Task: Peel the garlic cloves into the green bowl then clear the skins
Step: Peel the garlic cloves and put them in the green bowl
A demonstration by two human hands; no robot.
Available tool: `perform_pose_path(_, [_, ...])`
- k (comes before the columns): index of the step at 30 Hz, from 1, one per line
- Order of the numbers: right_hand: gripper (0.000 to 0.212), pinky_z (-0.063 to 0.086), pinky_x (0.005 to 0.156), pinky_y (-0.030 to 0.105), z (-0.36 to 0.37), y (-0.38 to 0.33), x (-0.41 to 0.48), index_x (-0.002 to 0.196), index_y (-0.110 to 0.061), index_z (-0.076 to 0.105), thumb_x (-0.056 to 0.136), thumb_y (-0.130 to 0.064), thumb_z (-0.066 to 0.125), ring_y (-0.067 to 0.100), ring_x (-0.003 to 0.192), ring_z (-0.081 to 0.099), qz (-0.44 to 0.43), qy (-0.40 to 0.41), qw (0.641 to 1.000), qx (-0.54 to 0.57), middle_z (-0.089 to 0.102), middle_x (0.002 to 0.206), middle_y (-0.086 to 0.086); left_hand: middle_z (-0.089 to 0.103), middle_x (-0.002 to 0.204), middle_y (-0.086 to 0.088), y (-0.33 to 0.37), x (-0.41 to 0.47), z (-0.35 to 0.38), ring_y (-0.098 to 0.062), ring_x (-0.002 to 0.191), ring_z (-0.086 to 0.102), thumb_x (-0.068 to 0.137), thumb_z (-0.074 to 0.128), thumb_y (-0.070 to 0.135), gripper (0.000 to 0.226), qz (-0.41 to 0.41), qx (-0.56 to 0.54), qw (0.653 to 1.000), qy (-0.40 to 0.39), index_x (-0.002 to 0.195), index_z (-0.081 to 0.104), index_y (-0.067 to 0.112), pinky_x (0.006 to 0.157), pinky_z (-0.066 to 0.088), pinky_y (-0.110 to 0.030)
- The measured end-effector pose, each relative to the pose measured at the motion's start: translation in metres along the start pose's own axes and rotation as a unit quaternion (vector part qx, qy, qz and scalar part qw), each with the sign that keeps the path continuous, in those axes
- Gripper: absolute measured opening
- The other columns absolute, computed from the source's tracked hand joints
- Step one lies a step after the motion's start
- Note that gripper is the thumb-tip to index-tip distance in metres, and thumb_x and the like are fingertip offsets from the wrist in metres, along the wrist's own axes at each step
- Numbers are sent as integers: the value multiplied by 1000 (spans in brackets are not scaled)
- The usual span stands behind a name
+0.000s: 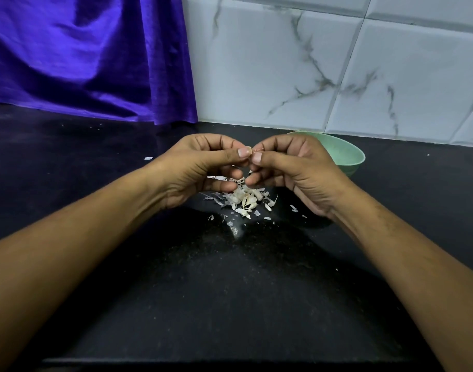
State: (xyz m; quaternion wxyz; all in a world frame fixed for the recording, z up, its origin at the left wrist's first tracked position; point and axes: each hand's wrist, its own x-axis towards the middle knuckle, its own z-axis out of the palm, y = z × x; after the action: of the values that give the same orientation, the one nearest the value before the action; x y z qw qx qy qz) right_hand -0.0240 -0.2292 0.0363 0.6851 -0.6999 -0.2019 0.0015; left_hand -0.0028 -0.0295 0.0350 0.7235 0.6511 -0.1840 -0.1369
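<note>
My left hand (203, 167) and my right hand (291, 167) meet above the black counter, thumbs and fingertips pinching one small garlic clove (253, 151) between them. The clove is mostly hidden by the fingers. Directly below the hands lies a pile of white garlic skins and cloves (244, 200). The green bowl (348, 154) stands behind my right hand near the wall; its inside is hidden.
The black speckled counter (230, 277) stretches toward me. Stray skin flakes (293, 208) lie around the pile, and one lone flake (148, 158) sits to the left. A purple cloth (82, 57) hangs at the back left, with a marbled tile wall (337, 63) behind.
</note>
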Motion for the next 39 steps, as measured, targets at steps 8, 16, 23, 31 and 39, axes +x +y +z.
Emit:
perform_pose_path(8, [15, 61, 64, 31, 3, -1, -2, 84, -6, 70, 94, 4, 63, 22, 66, 74, 27, -7, 1000, 4, 70, 76, 12, 69, 75, -4, -3, 1, -4, -9, 67, 66, 73, 79, 20, 18, 33, 29, 999, -6, 84, 70, 9, 59, 61, -23])
perform_pose_path(16, [17, 65, 70, 36, 12, 1, 1, 82, -2, 71, 93, 6, 60, 20, 60, 72, 74, 55, 995, 45, 67, 68, 7, 71, 79, -17, -8, 1, 5, -19, 68, 67, 73, 82, 18, 23, 166, 121, 976, 74, 85, 70, 3, 64, 62, -31])
perform_pose_path(23, [9, 63, 75, 43, 19, 0, 0, 93, 0, 62, 96, 2, 54, 20, 58, 70, 70, 66, 995, 16, 57, 64, 1, 74, 84, -17, -14, 2, 7, -20, 72, 69, 87, 82, 15, 16, 215, 212, 945, 127, 93, 72, 4, 69, 63, -41])
perform_pose_path(31, [7, 59, 59, 45, 18, 5, 1, 84, -7, 67, 90, -9, 70, 20, 62, 76, -97, 144, 953, -249, 73, 72, 13, 72, 74, -4, -14, 3, 19, -10, 66, 66, 87, 80, 15, 30, 97, 43, 985, 138, 106, 69, -5, 64, 61, -28])
perform_pose_path(39, [4, 57, 57, 37, 14, 7, 2, 79, -18, 68, 81, -18, 72, 31, 66, 73, -129, 141, 935, -298, 71, 71, 4, 71, 78, -3, -16, 3, 18, -7, 66, 64, 94, 72, 17, 16, 22, -4, 995, 95, 103, 75, 4, 60, 61, -23])
